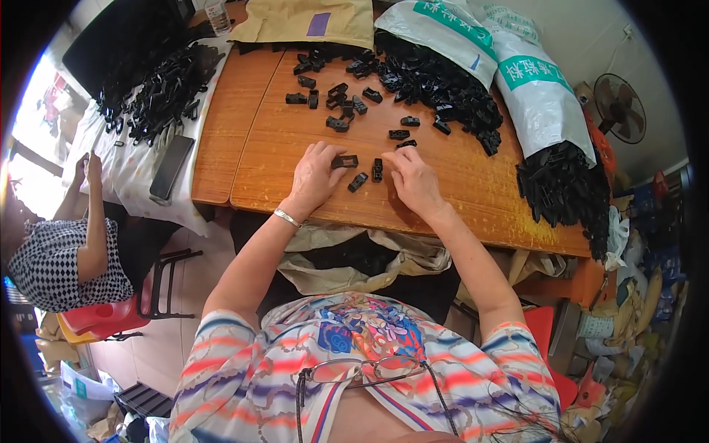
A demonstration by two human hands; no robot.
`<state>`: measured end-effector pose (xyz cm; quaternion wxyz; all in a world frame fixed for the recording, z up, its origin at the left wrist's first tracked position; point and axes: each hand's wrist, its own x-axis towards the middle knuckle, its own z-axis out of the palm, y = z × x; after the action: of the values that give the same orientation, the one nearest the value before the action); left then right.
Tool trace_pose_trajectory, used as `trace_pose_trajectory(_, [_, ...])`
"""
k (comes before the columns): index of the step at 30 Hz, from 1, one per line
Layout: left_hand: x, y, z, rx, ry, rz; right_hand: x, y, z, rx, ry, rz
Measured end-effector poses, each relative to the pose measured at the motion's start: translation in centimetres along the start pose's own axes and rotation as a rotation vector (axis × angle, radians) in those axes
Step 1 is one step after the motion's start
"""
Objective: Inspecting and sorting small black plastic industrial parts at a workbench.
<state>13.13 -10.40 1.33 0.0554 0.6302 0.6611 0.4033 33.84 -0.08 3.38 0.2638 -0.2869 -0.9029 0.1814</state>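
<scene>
Near the front edge of the wooden table, my left hand pinches a small black plastic part with a rectangular opening between thumb and fingers. My right hand rests to its right, fingers curved and thumb apart, with nothing visible between them. Just past its fingertips lies another black part, partly hidden; whether they touch I cannot tell. Between my hands are an upright-looking black part and a tilted black part. Several similar loose parts are scattered farther back.
A large black heap spills from a white sack; another white sack spills at right. A tan sack lies at back. An open cloth sack hangs below the table edge. A co-worker sits left beside a parts pile.
</scene>
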Motion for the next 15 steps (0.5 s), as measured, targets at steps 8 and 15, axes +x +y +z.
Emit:
trace_pose_trajectory(8, [-0.1, 0.3, 0.2, 0.03, 0.057, -0.025, 0.7, 0.5, 0.8, -0.126, -0.055, -0.245])
trace_pose_trajectory(15, [-0.3, 0.3, 0.0, 0.056, 0.079, -0.007, 0.8, 0.0, 1.4, -0.016, -0.065, -0.023])
